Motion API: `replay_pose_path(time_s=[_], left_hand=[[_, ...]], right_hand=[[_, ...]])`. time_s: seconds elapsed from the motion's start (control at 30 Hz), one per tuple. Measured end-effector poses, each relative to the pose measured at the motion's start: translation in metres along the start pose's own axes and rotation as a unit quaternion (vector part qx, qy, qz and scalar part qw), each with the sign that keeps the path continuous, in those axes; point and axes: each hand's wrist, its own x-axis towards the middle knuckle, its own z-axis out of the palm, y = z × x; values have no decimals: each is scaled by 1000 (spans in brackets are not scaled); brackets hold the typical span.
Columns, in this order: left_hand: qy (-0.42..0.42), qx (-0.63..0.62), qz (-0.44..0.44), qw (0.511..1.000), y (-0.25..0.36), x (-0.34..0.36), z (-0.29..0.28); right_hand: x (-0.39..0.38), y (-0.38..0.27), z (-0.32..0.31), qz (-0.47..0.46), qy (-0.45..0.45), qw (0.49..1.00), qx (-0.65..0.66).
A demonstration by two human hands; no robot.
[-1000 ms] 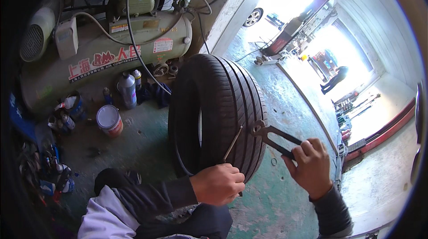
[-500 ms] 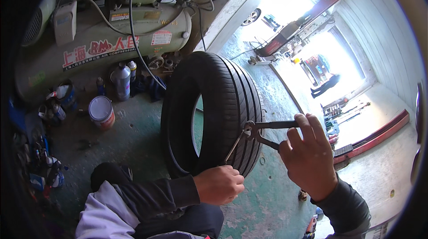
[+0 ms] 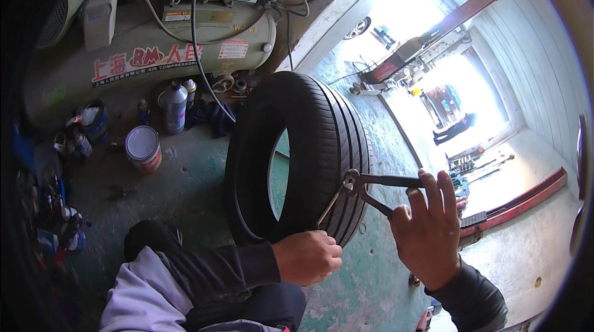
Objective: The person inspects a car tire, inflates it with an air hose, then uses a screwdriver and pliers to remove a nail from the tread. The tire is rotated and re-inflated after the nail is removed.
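Tyre: one, black rubber (image 3: 309, 152), standing upright in front of the person; its tread has long straight grooves, and floor shows through its round hole.
Left hand: one (image 3: 309, 258), fist clenched around the lower part of the rod, near the tyre's lower tread.
Rod: one, thin and straight (image 3: 330, 206), slanting up across the tread.
Right hand: one (image 3: 427, 233), grasping the pincers by the handles, some fingers raised.
Pincers: one pair, dark metal (image 3: 396, 180), two handles spread apart, rounded head at the rod's upper end; whether they bite it, I cannot tell.
Room: worn green floor (image 3: 352, 295) runs along the tyre's right edge toward the red ledge (image 3: 523, 202); the right hand is out beyond that edge.
Left side: one round tin (image 3: 143, 149), well apart from the tyre; one grey bottle (image 3: 175, 108) behind it.
Back: one rounded metal air tank (image 3: 154, 47), with a bendy hose (image 3: 195, 35) hanging before it.
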Motion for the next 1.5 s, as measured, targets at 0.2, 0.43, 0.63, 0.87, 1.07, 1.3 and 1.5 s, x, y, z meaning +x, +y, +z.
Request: replay_pose_path(time_s=[0.2,0.43,0.63,0.87,1.07,1.3,1.5], left_hand=[[1,7,1,1000,1,-1,2],[8,16,3,1000,3,-2,-3],[39,1,7,999,-7,1,-9],[103,25,-3,994,-9,0,-10],[248,154,-207,934,15,-6,-10],[292,135,-337,885,18,-13,-4],[319,-6,-427,846,-1,-13,18]], right_hand=[[0,-3,2,-2,16,1000,-8],[0,-6,0,-28,-10,1000,1],[13,2,4,-35,2,999,-2],[22,9,0,-28,-7,1000,12],[21,4,-3,-22,13,1000,16],[-1,15,14,46,13,997,61],[-57,6,152,467,45,790,394]])
